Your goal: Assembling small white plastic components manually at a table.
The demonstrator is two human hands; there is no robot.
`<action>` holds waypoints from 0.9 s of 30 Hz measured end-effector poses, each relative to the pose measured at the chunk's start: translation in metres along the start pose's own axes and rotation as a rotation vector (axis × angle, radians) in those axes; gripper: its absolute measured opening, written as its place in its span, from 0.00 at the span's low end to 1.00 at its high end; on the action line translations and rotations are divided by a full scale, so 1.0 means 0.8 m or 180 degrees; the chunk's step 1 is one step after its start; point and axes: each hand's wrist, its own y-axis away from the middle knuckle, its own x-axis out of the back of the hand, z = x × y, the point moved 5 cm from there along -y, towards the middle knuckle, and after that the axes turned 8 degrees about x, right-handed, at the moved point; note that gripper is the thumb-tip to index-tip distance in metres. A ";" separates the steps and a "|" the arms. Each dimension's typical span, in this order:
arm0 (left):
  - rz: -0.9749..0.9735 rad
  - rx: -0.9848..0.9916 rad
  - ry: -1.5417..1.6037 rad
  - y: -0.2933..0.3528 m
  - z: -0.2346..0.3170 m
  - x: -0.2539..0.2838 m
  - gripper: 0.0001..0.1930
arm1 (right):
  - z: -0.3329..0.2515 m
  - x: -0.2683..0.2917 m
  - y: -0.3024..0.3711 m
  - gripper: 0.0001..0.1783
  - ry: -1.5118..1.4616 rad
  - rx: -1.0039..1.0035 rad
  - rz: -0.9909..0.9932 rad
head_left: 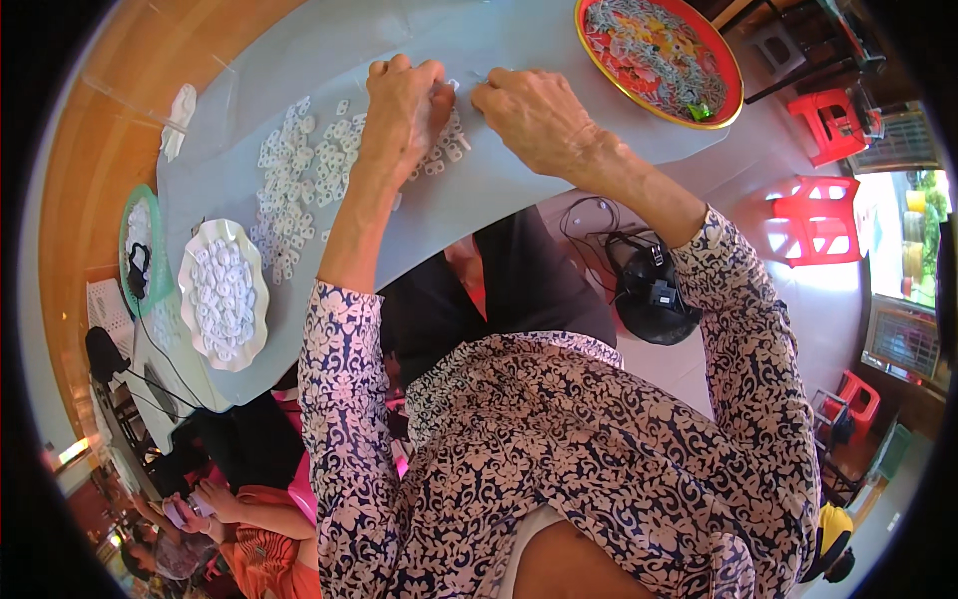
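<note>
Over the table, my left hand is closed, its fingers curled at the tip of a small white plastic piece. Close to its right, my right hand pinches with thumb and forefinger. A thin pale sliver shows at those fingertips, too small to name. Under and left of my left hand lies a loose spread of small white plastic pieces with holes. At the far right a round red tray with a gold rim carries many thin grey metal pieces and a bright green bit.
A scalloped white dish heaped with white pieces stands on the left of the grey table. Beside it is a green basket. Red stools and a black rounded object with cables are on the right. Another person sits lower left.
</note>
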 end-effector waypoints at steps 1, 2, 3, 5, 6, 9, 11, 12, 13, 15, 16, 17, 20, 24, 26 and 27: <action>-0.0020 -0.0018 -0.0003 -0.004 -0.001 -0.006 0.04 | 0.001 0.004 -0.002 0.05 -0.0006 -0.0026 0.0007; -0.0026 -0.0118 0.0001 -0.009 0.000 -0.010 0.04 | 0.000 0.004 -0.005 0.06 -0.0021 -0.0038 -0.0197; -0.0029 -0.0214 0.0004 -0.011 0.000 -0.013 0.05 | -0.001 0.002 -0.007 0.06 -0.0037 -0.0044 -0.0401; -0.0021 -0.0222 0.0057 -0.007 0.002 -0.013 0.05 | 0.000 0.001 -0.012 0.06 -0.0067 -0.0111 -0.0491; -0.0011 -0.0215 0.0117 -0.006 0.005 -0.010 0.05 | 0.003 -0.001 -0.013 0.06 -0.0098 -0.0169 -0.0593; 0.0304 -0.0604 0.0231 -0.002 0.018 0.012 0.04 | 0.010 -0.003 -0.015 0.05 -0.0326 -0.0239 -0.0081; 0.0162 -0.0077 0.0776 0.005 0.019 0.026 0.03 | 0.013 0.004 -0.013 0.05 -0.0635 -0.0241 0.0313; 0.0014 0.0449 0.1319 0.011 0.015 0.031 0.03 | 0.015 0.012 -0.012 0.06 -0.0949 -0.0251 0.0706; 0.0024 0.0470 0.1316 0.019 0.015 0.037 0.03 | 0.017 0.016 -0.012 0.09 -0.1176 -0.0262 0.0959; 0.0073 0.0816 0.1943 0.035 0.008 0.043 0.05 | 0.016 0.018 -0.013 0.10 -0.1723 -0.0602 0.0880; 0.0078 0.0834 0.1951 0.043 0.008 0.045 0.05 | 0.018 0.013 -0.011 0.11 -0.2266 -0.0953 0.0804; -0.0001 0.0997 0.2110 0.053 0.005 0.046 0.06 | 0.014 0.012 -0.012 0.11 -0.2275 -0.0932 0.0785; -0.0149 0.1307 0.2460 0.074 0.004 0.047 0.07 | 0.005 0.003 -0.014 0.11 -0.3069 -0.1202 0.0826; -0.0133 0.1381 0.3434 0.089 0.001 0.038 0.06 | -0.023 -0.005 -0.023 0.11 -0.4027 -0.1236 0.0818; -0.0129 0.1355 0.3676 0.095 -0.002 0.038 0.07 | -0.030 -0.011 -0.025 0.11 -0.4337 -0.1228 0.0845; -0.0142 0.1299 0.3910 0.097 -0.004 0.039 0.07 | -0.031 -0.014 -0.025 0.11 -0.4271 -0.1222 0.0840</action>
